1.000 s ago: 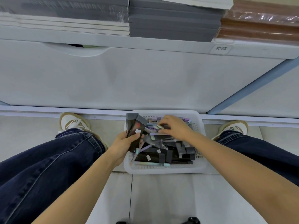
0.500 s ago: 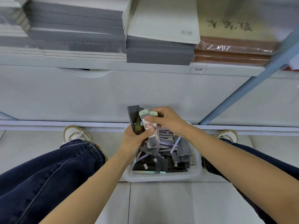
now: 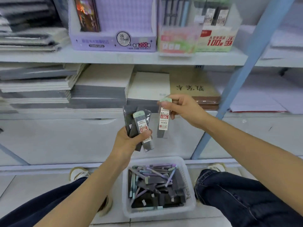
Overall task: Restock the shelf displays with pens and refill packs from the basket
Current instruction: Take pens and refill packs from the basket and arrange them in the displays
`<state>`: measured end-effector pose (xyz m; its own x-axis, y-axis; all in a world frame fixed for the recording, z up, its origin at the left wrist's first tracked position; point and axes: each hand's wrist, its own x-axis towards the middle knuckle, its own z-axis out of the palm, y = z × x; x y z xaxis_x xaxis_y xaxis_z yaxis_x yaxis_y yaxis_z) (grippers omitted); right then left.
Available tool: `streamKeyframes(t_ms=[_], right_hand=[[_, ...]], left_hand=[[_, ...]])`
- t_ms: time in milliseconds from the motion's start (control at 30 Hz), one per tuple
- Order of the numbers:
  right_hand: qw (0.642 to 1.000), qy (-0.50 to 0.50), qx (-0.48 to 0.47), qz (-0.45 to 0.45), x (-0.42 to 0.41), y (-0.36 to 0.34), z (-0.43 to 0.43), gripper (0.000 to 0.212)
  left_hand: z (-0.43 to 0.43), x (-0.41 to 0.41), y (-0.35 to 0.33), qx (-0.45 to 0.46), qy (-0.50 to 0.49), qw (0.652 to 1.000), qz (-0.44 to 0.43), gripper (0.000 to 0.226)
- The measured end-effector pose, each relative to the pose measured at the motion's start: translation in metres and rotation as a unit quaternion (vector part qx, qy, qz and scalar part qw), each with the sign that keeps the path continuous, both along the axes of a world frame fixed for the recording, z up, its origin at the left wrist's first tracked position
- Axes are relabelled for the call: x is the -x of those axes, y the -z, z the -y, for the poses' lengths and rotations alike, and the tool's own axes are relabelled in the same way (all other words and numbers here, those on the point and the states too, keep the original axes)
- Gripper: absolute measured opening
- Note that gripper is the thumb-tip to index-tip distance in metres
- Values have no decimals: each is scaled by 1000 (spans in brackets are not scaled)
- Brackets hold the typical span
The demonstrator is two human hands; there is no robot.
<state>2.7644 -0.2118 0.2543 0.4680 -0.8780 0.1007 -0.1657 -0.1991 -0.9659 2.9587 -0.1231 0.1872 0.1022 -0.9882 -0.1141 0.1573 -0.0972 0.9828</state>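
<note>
My left hand (image 3: 129,141) grips a bundle of dark refill packs (image 3: 141,126), the front one with a pale green cap and a red 0.7 label. To its right, my right hand (image 3: 182,107) pinches a single green-capped refill pack (image 3: 164,120) by its top, so it hangs free. Both hands are raised in front of the lower shelf. Below them on the floor stands the white basket (image 3: 188,181), holding several dark packs and pastel pens. On the upper shelf stand a purple display box (image 3: 113,41) and a red-and-green refill display (image 3: 196,40).
Stacks of notebooks (image 3: 98,90) and a brown book (image 3: 195,87) fill the lower shelf. A blue shelf upright (image 3: 237,82) slants on the right. My knees in dark jeans flank the basket, and white shoes touch the shelf base.
Both hands have lifted out of the basket, and my view has tilted up to the shelves. My right hand has pulled one refill pack away from the bundle in my left.
</note>
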Motion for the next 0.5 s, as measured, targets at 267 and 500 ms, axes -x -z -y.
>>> streamKeyframes(t_ms=[267,500], right_hand=[[964,97,228,98,56,-174,6,12],[929,204,308,23,99,-240,56,23]], left_hand=[[29,20,-139,155,21,987,43,36],[64,33,-211,215,20,975,47,59]])
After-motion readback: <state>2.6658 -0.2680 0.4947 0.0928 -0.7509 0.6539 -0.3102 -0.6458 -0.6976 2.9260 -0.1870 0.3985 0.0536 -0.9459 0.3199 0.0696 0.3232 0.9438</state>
